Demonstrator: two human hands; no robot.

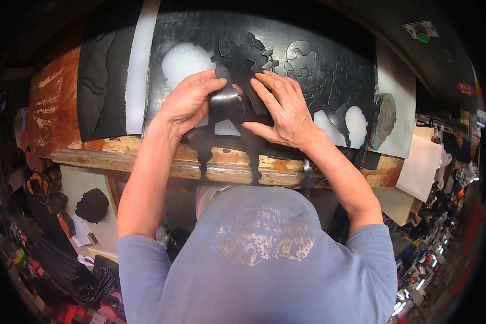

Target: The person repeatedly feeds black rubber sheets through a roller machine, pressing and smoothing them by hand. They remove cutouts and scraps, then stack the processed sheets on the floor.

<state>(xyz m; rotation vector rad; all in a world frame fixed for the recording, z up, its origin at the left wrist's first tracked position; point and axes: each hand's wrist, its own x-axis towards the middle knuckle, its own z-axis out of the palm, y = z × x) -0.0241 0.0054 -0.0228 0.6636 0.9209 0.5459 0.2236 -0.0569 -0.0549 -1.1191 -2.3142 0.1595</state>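
A thin, black, leather-like sheet with ragged cut-outs (229,110) lies in front of me, its narrow strips hanging over the near wooden edge. My left hand (186,102) pinches its upper left part between thumb and fingers. On its right side rests my right hand (289,110), fingers stretched out and thumb apart, pressing on or touching the sheet. Beneath spreads a large black sheet (183,27) with cut outlines and holes, through which a white surface (181,65) shows. Further cut shapes (305,62) sit in it beyond my right hand.
A worn wooden bar (113,160) runs along the near edge. Left are a white strip (140,70) and another dark sheet (100,81). At right stands a thick, rough-faced block (384,121). A green button (423,37) is on the dark machine part above. Clutter fills the lower left.
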